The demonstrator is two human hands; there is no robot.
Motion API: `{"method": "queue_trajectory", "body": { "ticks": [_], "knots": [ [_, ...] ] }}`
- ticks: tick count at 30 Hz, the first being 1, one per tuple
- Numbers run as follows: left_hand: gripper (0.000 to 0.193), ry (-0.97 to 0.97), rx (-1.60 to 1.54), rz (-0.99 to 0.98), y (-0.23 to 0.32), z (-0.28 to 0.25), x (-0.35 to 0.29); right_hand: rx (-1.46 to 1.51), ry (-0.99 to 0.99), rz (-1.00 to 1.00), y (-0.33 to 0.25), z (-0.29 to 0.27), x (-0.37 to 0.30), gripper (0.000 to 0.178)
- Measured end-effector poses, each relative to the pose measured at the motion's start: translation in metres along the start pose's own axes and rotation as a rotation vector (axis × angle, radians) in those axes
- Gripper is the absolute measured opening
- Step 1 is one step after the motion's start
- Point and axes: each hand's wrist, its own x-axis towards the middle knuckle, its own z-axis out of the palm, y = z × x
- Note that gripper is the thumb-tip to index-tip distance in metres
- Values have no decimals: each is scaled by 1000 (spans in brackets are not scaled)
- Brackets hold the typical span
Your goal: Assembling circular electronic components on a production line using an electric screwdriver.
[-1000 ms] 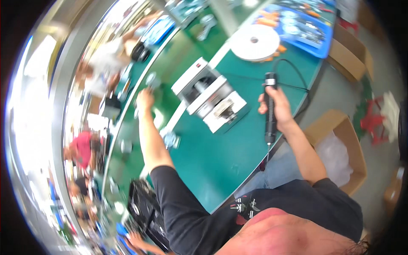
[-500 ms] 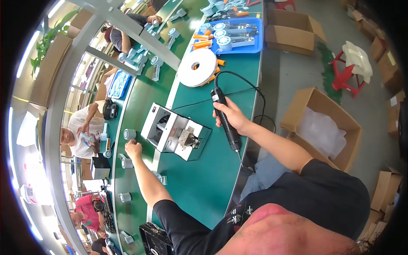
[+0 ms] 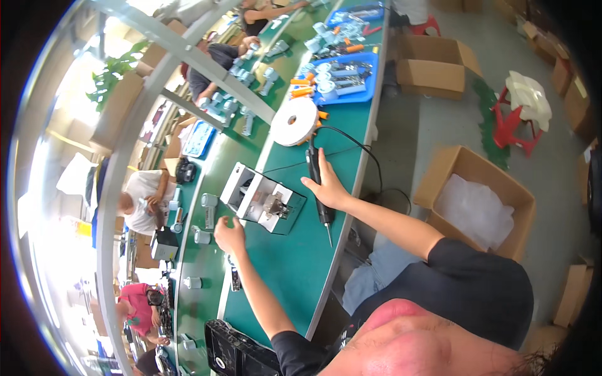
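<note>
My right hand (image 3: 327,187) lies over a black electric screwdriver (image 3: 325,214) on the green bench, its fingers straight and apart rather than wrapped round it. The screwdriver's thin bit points toward me. My left hand (image 3: 230,236) is raised at the bench's far edge, fingers loosely bent and apart, with nothing visible in it. Just beyond it are a grey-blue part with a round head and handle (image 3: 209,212) and a short grey-blue cylindrical part (image 3: 201,236). Between my hands stands a white and black bench machine (image 3: 263,199) with a metal fixture on its front.
A white reel (image 3: 293,121) and a blue tray (image 3: 374,75) of light-blue and orange parts stand farther along the bench. A black tray (image 3: 241,351) is near my left arm. Open cardboard boxes (image 3: 523,216) and a red stool (image 3: 514,131) stand right. Co-workers sit across.
My right hand has loosened from the screwdriver, which now lies closer to the machine. My left hand has drawn back from the grey-blue parts toward me. The head view has shifted.
</note>
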Motion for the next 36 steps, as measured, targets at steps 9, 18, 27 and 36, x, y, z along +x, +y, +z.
{"method": "queue_trajectory", "body": {
  "ticks": [9, 18, 27, 36],
  "knots": [
    [13, 213, 60, 286, -9, -61, -117, -233, -11, -114, -12, -1, -13, 97],
    [2, 127, -429, 279, 34, -70, -225, -238, 29, -149, -14, -8, -12, 82],
    [2, 205, -436, 58, 32, -62, -245, -160, 130, -181, -17, -16, -27, 74],
    [36, 273, -202, 217, -8, -66, -198, -62, 162, -219, -14, -20, -29, 56]
  ]
}}
